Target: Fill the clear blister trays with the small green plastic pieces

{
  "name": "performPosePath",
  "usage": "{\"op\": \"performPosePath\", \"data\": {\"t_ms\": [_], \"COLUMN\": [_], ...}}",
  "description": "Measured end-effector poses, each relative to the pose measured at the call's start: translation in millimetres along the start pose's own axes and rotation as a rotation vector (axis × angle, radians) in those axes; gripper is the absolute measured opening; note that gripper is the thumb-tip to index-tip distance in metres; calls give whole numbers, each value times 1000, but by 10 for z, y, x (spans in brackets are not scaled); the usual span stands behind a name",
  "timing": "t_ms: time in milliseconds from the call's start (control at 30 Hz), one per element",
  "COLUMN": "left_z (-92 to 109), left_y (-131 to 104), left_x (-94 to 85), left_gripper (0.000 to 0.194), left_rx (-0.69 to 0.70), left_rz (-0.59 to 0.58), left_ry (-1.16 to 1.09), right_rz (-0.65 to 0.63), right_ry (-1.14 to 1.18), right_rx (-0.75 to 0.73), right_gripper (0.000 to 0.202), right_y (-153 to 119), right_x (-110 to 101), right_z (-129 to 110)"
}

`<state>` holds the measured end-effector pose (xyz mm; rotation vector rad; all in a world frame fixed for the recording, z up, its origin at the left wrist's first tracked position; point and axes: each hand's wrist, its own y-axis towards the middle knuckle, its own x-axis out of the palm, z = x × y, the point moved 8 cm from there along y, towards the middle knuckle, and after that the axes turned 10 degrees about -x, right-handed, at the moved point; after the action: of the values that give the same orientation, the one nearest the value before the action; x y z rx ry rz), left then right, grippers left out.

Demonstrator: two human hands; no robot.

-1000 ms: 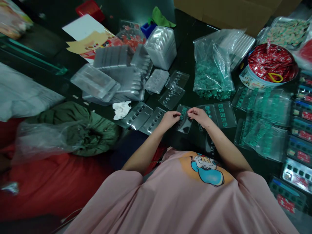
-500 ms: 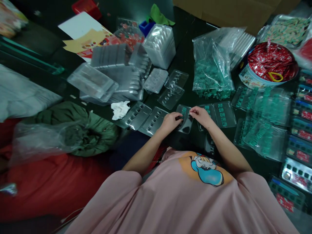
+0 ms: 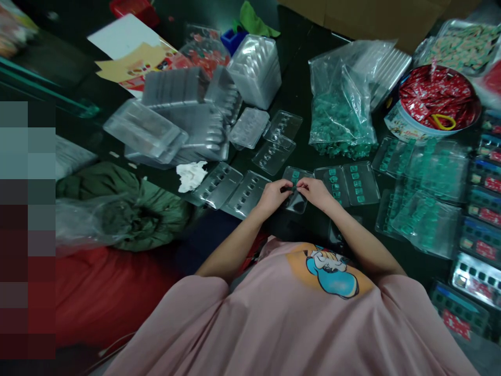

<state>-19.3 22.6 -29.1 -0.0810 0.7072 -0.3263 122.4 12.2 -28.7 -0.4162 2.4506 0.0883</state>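
Observation:
Both my hands meet over a clear plastic blister tray (image 3: 296, 202) lying on the dark table, with green pieces showing in its upper slots. My left hand (image 3: 275, 196) has its fingers pinched at the tray's left side, on something small and dark. From the right, my right hand (image 3: 313, 191) pinches close to the left fingertips; what it holds is hidden. Two trays with green pieces (image 3: 357, 184) lie just right of my right hand. Left of my left hand are clear trays (image 3: 248, 194) whose slots look dark.
A clear bag of green pieces (image 3: 343, 125) stands beyond my hands. Stacked clear trays (image 3: 188, 122) sit at the back left. On the right are filled green trays (image 3: 426, 209) and a round tin (image 3: 410, 128) of red packets. A white crumpled tissue (image 3: 191, 176) lies at left.
My right hand has moved left across the tray, so its fingertips are now close to those of my left hand. My left hand has stayed nearly in place.

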Motion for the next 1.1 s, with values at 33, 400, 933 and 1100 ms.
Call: {"op": "performPosePath", "data": {"t_ms": [33,400,933,1100], "left_z": [11,98,132,170], "left_y": [1,-4,131,224], "left_x": [-6,-20,13,139], "left_gripper": [21,20,17,14], "left_rx": [20,99,137,142], "left_rz": [9,111,-36,7], "left_ry": [15,182,248,255], "right_rz": [-7,-26,97,288], "right_ry": [-14,-98,-157,-337], "right_rx": [-1,-16,-54,46], "right_gripper": [11,16,18,23], "right_y": [2,-1,-3,22], "right_x": [6,21,-190,-867], "right_z": [-1,-29,-29,267]}}
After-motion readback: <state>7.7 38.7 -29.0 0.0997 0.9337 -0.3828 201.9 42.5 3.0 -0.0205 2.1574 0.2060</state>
